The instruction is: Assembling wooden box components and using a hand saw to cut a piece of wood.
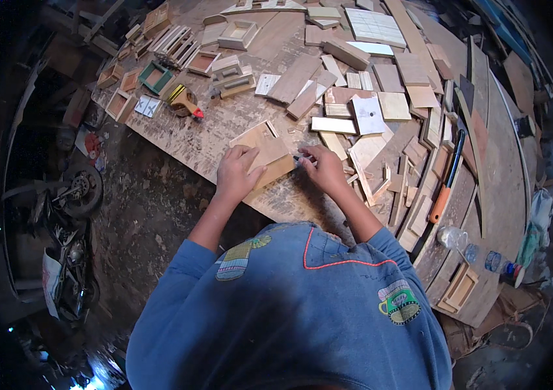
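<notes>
Shirt [335, 296], box [264, 145] near table edge [171, 149]

Clothing of the person: a faded-blue shirt [348, 325] with a plain left sleeve [179, 276] and right sleeve [395, 252], leaving forearms and hands bare. Red-orange trim [354, 266] forms an angled line across the cloth. Left, an olive, white and blue striped motif [240, 260]; right, a green cup motif [398, 301] with yellow handle and rounded emblem.
</notes>
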A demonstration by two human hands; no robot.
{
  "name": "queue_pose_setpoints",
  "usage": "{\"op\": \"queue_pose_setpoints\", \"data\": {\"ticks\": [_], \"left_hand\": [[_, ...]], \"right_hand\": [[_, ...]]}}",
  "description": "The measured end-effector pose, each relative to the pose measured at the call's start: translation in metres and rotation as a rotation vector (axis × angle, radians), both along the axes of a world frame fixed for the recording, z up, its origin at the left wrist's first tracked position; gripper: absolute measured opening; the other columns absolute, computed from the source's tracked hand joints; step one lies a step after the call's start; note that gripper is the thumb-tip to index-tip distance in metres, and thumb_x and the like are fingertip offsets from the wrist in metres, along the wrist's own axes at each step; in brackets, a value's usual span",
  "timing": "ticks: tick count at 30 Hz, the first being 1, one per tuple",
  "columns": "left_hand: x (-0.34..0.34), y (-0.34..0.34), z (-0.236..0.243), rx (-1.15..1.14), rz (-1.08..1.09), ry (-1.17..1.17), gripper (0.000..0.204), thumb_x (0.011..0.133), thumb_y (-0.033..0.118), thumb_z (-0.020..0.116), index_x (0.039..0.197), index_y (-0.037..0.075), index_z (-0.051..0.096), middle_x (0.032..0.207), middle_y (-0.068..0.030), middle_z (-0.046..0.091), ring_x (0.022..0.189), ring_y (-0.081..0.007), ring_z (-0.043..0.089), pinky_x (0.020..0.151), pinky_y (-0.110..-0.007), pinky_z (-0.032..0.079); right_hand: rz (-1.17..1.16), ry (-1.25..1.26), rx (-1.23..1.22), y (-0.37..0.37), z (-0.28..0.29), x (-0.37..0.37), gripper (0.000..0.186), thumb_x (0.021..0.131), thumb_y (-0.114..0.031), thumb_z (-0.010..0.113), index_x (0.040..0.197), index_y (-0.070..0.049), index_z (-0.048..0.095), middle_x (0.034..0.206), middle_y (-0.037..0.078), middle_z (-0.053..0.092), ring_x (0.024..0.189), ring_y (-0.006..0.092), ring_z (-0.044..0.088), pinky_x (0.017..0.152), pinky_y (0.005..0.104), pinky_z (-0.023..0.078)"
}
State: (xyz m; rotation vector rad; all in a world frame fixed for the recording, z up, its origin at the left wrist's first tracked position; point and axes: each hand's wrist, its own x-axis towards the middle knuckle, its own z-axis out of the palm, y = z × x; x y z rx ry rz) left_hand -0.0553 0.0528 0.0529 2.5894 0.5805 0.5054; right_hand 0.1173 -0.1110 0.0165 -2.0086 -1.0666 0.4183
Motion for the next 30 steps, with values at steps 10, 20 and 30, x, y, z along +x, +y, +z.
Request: {"op": "queue_pose_setpoints", "data": {"ticks": [10,20,30], "left_hand": [[0.002,0.004,-0.003,-0.218,0.066,-0.106,0.035,0.074,0.012,0.071,0.108,0.003,0.064,0.100,-0.0147,0.061,0.095,-0.0272,0.060,0.084,-0.034,0.047],[0.001,0.002,-0.004,-0.173,0.055,-0.045,0.041,0.071,0.010,0.072,0.111,0.004,0.063,0.103,-0.0136,0.060,0.098,-0.0276,0.059,0.087,-0.033,0.046],[-0.001,-0.009,-0.009,-0.116,0.085,-0.054,0.049,0.066,0.006,0.076,0.113,0.005,0.063,0.109,-0.0134,0.056,0.105,-0.0274,0.054,0.093,-0.034,0.043]], "right_hand": [[-0.064,0.077,0.005,-0.008,-0.012,0.008,0.025,0.079,-0.017,0.065,0.102,-0.008,0.066,0.090,0.014,0.064,0.080,0.0324,0.062,0.072,0.0408,0.049],[-0.101,-0.015,-0.063,-0.020,-0.010,0.020,0.025,0.081,-0.018,0.065,0.103,-0.007,0.066,0.093,0.014,0.065,0.079,0.0286,0.064,0.072,0.0374,0.050],[-0.108,0.067,0.006,-0.024,-0.012,0.018,0.022,0.079,-0.018,0.064,0.098,-0.007,0.068,0.093,0.016,0.064,0.084,0.0342,0.062,0.075,0.0414,0.049]]}}
